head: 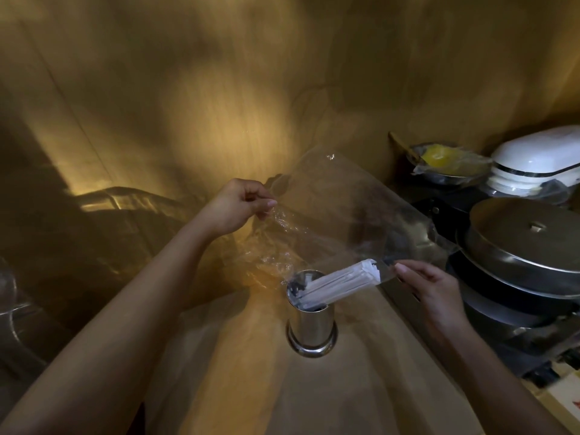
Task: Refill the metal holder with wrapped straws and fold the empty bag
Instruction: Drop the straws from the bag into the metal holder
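Note:
A shiny metal holder (311, 328) stands upright on the wooden counter. A bundle of white wrapped straws (340, 284) leans out of its mouth toward the right, its upper end still inside the clear plastic bag (339, 211). The bag hangs in the air above the holder, stretched between both hands. My left hand (238, 205) pinches the bag's left edge, up and left of the holder. My right hand (430, 287) pinches the bag's lower right corner, just beside the straws' top ends.
Stacked steel pans with a lid (527, 243) crowd the right side. Behind them sit a white appliance (539, 158) and a bowl with something yellow under plastic (439, 161). A wooden wall rises behind. A glass object (9, 296) shows at the left edge.

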A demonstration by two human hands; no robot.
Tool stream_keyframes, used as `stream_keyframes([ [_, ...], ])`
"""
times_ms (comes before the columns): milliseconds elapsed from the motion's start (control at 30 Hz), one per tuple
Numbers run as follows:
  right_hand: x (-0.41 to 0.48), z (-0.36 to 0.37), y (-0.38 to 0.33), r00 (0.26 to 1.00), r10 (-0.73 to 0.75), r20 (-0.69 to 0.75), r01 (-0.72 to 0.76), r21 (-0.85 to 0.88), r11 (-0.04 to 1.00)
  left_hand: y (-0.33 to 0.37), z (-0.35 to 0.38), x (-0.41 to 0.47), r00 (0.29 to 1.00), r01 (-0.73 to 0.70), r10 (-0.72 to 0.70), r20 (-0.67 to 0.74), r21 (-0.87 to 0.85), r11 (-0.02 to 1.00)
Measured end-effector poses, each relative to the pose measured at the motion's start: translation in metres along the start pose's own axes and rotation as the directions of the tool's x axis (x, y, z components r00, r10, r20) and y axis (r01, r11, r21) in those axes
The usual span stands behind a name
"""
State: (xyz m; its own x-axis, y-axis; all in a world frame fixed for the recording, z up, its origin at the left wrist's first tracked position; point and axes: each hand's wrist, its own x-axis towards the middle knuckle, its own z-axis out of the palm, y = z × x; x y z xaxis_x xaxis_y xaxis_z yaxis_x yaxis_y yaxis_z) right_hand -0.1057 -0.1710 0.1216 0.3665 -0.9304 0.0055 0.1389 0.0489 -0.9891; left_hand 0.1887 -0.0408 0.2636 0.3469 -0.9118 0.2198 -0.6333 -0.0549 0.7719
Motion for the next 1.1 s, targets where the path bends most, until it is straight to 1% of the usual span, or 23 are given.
stream_keyframes([
  [100, 0.007, 0.005, -0.009, 0.999, -0.042, -0.033, 0.042, 0.001, 0.999, -0.002, -0.005, -0.005, 1.0, 0.002, -0.001, -0.013, 0.028, 1.0],
  [200, 0.014, 0.013, -0.022, 0.995, -0.1, -0.023, 0.1, 0.003, 0.995, -0.003, -0.01, -0.01, 0.999, 0.002, 0.0, -0.041, 0.046, 0.999],
  [333, 0.025, 0.025, -0.039, 0.987, -0.157, 0.02, 0.158, -0.009, 0.987, -0.008, -0.017, -0.018, 0.997, 0.017, -0.016, -0.082, 0.007, 1.0],
  [433, 0.032, 0.033, -0.048, 0.977, -0.202, 0.07, 0.207, -0.063, 0.976, -0.016, -0.021, -0.024, 0.992, 0.053, -0.052, -0.112, 0.005, 0.999],
  [600, 0.038, 0.046, -0.056, 0.958, -0.244, 0.148, 0.262, -0.117, 0.958, -0.035, -0.027, -0.036, 0.982, 0.121, -0.127, -0.138, -0.05, 0.991],
  [733, 0.039, 0.055, -0.057, 0.95, -0.239, 0.2, 0.269, -0.136, 0.954, -0.05, -0.028, -0.046, 0.968, 0.176, -0.194, -0.16, -0.12, 0.977],
  [833, 0.038, 0.059, -0.054, 0.953, -0.219, 0.211, 0.25, -0.134, 0.959, -0.056, -0.026, -0.053, 0.957, 0.198, -0.225, -0.181, -0.159, 0.967],
  [967, 0.035, 0.061, -0.046, 0.958, -0.164, 0.235, 0.201, -0.14, 0.97, -0.061, -0.021, -0.058, 0.955, 0.211, -0.232, -0.184, -0.13, 0.969],
  [1100, 0.031, 0.059, -0.033, 0.955, -0.093, 0.281, 0.147, -0.18, 0.973, -0.067, -0.017, -0.06, 0.954, 0.218, -0.241, -0.178, -0.138, 0.966],
])
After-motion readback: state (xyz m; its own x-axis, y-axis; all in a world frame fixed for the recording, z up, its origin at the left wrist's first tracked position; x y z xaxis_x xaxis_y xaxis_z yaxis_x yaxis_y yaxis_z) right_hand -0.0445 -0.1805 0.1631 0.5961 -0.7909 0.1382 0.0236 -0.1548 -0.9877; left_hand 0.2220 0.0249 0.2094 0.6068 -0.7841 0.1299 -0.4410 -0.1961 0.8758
